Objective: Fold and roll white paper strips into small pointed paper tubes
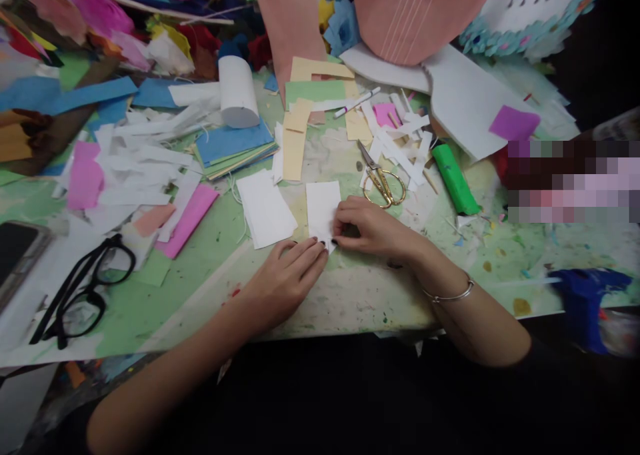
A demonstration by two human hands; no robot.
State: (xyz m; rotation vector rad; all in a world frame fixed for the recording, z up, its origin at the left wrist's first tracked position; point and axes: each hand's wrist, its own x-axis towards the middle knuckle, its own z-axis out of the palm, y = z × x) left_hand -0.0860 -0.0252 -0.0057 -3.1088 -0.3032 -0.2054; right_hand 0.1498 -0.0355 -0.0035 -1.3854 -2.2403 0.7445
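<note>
A small white paper piece [323,208] lies on the green, paint-stained table [350,288]. My right hand [370,231] is curled with its fingertips pinching the paper's lower right corner. My left hand [287,278] lies flat beside it, fingers stretched out and pressing at the paper's lower edge. A larger white sheet [265,208] rests just left of the paper. A silver bracelet [450,295] circles my right wrist.
Gold-handled scissors [381,178] lie just beyond my right hand, with a green tube [455,178] to their right and a pen [356,103] farther back. Black glasses [83,291] and a phone [15,251] sit at left. Coloured paper scraps, a white roll [237,91] and a blue glue gun [585,301] crowd the table.
</note>
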